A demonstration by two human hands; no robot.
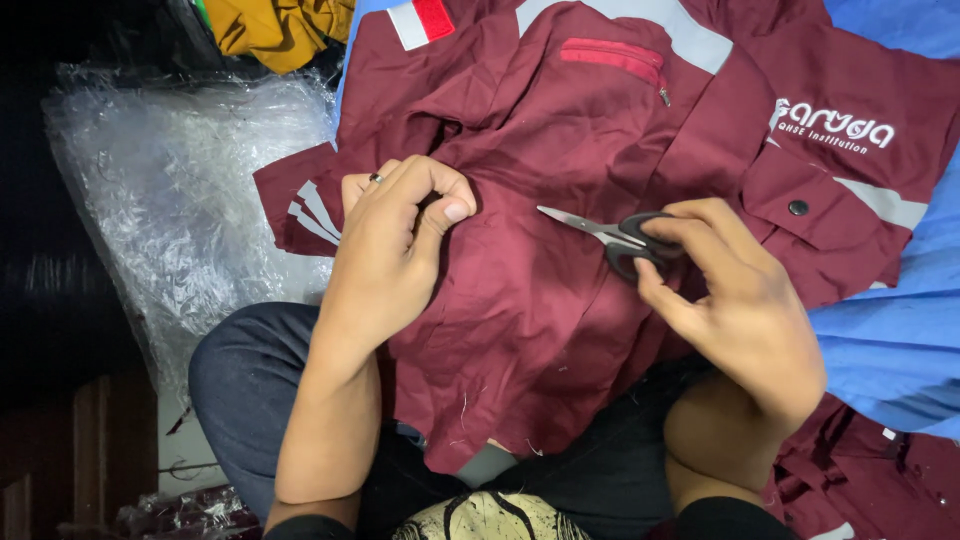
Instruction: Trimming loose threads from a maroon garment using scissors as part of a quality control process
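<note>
Pinching maroon jacket (560,300) fabric with left hand (395,240), fingers curled shut. Right hand (740,300) at 3 o'clock gripping black-handled scissors (612,235), blades closed, tip toward 9.

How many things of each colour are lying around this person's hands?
Maroon: 2, the maroon jacket the left hand pinches, and a maroon garment at lower right.
Blue: 1, blue fabric.
Yellow: 1, yellow cloth.
Clear: 1, plastic sheet.
Black-handled: 1, scissors in the right hand.
Total: 6.
</note>
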